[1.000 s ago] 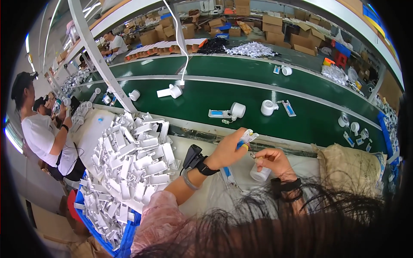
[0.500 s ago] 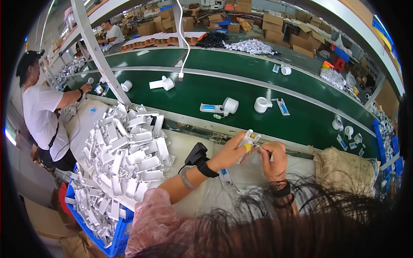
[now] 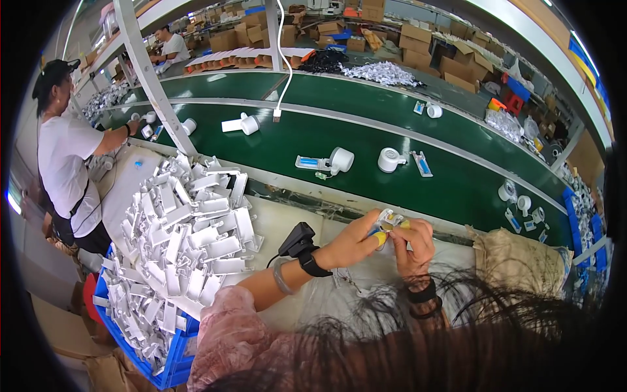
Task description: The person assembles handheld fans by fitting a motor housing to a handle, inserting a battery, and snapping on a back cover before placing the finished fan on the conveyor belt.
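Closed around a small white plastic housing (image 3: 390,217), my left hand (image 3: 353,245) wears a black wrist strap with a small black box and has a yellow cover on its thumb. A bit of blue shows beside the housing. Against its near side, my right hand (image 3: 414,249) pinches with thumb and fingers, one tip covered in yellow. What lies between those fingertips is too small to make out. Below the hands, thin wires (image 3: 349,279) lie on the pale work surface (image 3: 313,261), partly hidden by my left wrist and hair.
White plastic housings (image 3: 209,228) are heaped at left, filling a blue crate (image 3: 175,356) too. Along the green conveyor (image 3: 274,153) sit round white units (image 3: 341,159) with blue battery holders. A sack (image 3: 519,261) lies right; a hanging cable (image 3: 281,98) and post (image 3: 150,78) stand ahead. A co-worker (image 3: 68,150) works left.
My right hand has closed in on the housing, and both hands now meet around it. My left hand has shifted slightly right. Units on the conveyor have moved left.
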A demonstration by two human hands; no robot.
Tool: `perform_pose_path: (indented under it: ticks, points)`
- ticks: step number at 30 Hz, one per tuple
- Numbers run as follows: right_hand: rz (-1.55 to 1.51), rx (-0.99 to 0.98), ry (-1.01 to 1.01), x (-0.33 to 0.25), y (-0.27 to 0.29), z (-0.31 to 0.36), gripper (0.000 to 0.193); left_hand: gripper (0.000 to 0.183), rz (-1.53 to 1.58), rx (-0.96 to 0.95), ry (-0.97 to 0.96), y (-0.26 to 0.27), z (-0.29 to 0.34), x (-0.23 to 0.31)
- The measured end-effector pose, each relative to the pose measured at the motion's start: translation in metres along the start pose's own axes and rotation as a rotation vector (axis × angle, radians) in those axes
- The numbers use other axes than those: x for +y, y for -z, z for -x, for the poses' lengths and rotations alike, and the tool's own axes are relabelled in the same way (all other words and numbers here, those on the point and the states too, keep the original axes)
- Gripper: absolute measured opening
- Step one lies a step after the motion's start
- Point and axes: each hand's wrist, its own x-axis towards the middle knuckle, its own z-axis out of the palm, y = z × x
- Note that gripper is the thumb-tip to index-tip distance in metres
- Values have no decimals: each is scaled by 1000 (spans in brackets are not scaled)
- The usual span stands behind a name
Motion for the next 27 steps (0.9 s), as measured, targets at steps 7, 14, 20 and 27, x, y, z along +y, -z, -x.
perform_pose_path:
  ticks: [7,14,20,27]
  points:
    - [-6,-5,11,-1,0,-1,20,36,-165,27,-132,0,-2,-4]
    - [-17,5,-5,-1,0,-2,21,41,-183,43,-272,-3,-1,-6]
    - [-17,8,3,-5,3,-5,21,39,-204,55,-244,-7,0,-6]
    - [-21,-4,5,-6,2,-5,21,38,-172,103,-206,-9,3,-5]
